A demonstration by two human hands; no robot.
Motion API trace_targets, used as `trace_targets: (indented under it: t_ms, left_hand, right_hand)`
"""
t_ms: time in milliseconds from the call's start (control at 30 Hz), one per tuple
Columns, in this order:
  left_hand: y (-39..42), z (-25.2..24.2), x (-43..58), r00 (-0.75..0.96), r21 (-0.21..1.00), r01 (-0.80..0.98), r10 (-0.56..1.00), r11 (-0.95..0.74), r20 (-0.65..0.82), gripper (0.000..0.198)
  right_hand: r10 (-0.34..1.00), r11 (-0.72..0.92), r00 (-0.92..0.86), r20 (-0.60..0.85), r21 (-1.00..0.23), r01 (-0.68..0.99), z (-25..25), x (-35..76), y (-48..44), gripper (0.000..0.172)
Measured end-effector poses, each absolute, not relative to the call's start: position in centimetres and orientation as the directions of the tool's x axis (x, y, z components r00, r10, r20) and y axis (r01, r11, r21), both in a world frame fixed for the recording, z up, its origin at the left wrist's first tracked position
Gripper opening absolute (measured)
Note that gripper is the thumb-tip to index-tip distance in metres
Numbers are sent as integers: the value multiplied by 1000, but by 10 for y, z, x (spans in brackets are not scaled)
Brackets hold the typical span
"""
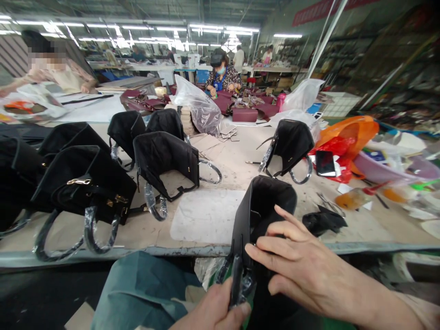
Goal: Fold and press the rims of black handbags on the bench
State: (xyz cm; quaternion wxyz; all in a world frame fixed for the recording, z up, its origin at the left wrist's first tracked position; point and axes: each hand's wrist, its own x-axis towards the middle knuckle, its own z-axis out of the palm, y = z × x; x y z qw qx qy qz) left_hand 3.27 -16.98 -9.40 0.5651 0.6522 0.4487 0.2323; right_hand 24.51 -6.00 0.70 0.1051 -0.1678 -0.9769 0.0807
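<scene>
A black handbag [242, 224] stands at the front edge of the table, its open top facing away and its plastic-wrapped handles hanging toward me. My left hand [215, 305] is closed on a black strap [235, 279] of this bag, thumb and fingers pinching it below the table edge. My right hand [305, 268] lies against the bag's near right side with its fingers stretched out and spread, the fingertips touching the bag near its opening. The palm side and part of the bag behind this hand are hidden.
Several black handbags [165, 151] stand at left, another [292, 144] behind at right. A white sheet [206, 215] lies mid-table. Phone [325, 163], amber bottle [350, 199], black scrap [325, 221] and lilac basin [402, 167] are right. Co-workers [223, 80] sit across.
</scene>
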Motion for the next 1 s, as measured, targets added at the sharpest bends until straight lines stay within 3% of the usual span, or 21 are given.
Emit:
trace_targets:
  t_ms: [133, 333, 433, 533, 667, 767, 833, 933, 1000]
  left_hand:
    - [-172, -92, 27, 494, 931, 360, 837, 50, -236, 36]
    - [-173, -78, 22, 438, 890, 451, 852, 69, -288, 33]
    - [-173, -69, 20, 416, 886, 452, 856, 99, -308, 30]
    - [-174, -64, 17, 378, 880, 456, 866, 133, -327, 29]
    - [-177, -67, 14, 232, 822, 532, 898, 204, -373, 39]
    - [-176, -70, 16, 56, 770, 601, 950, 214, -308, 80]
    - [-172, -68, 19, 39, 723, 673, 970, 152, -240, 100]
    - [-163, -62, 25, 102, 626, 777, 967, 69, -233, 97]
    - [-157, -59, 30, 152, 583, 813, 959, 16, -239, 88]
  right_hand:
    - [308, 944, -934, 183, -183, 275, 8, 245, -61, 42]
    - [425, 904, -864, 272, -85, 418, 4, 248, -29, 32]
    - [372, 926, -846, 382, -91, 366, 6, 258, -21, 36]
    - [410, 907, -773, 485, -133, 399, 9, 265, -22, 38]
    - [402, 915, -857, 322, -174, 363, 5, 258, -31, 45]
    - [378, 917, -897, 228, -225, 330, 0, 245, -38, 46]
    - [413, 899, -888, 204, -247, 361, -1, 238, -40, 48]
    - [474, 862, -868, 149, -277, 424, -1, 230, -37, 50]
    - [483, 863, -866, 130, -235, 446, -1, 225, -34, 49]
